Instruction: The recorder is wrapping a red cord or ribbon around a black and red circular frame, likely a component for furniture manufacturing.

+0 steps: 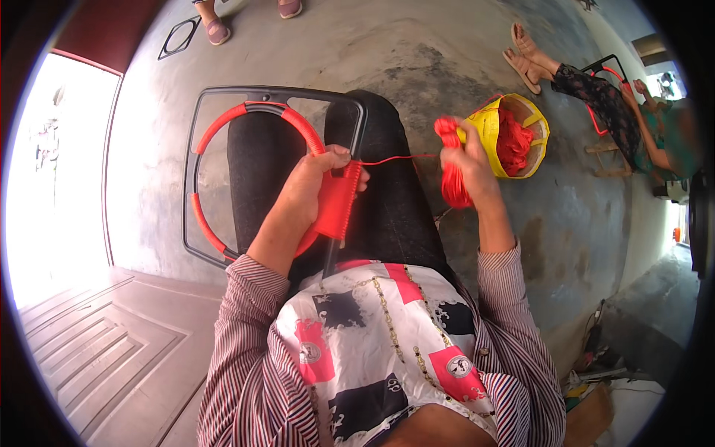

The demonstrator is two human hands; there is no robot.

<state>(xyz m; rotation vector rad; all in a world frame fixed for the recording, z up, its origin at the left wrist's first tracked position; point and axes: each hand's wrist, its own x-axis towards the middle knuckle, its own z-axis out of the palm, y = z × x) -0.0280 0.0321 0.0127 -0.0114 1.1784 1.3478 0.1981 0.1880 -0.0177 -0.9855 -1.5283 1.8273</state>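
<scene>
in the head view, the left hand (307,186), forearm slanting inward, grips the red-wrapped side of a black frame (257,91) over the lap (391,208); the right hand (472,162), forearm upright, has fingers curled around a red cord bundle (455,188), 1 strand (398,159) running between them.

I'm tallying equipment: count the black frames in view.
3: the lap frame, held in the left hand; the far frame on the floor at the top left; and the partly hidden frame by the co-worker at the right. More may be hidden.
</scene>
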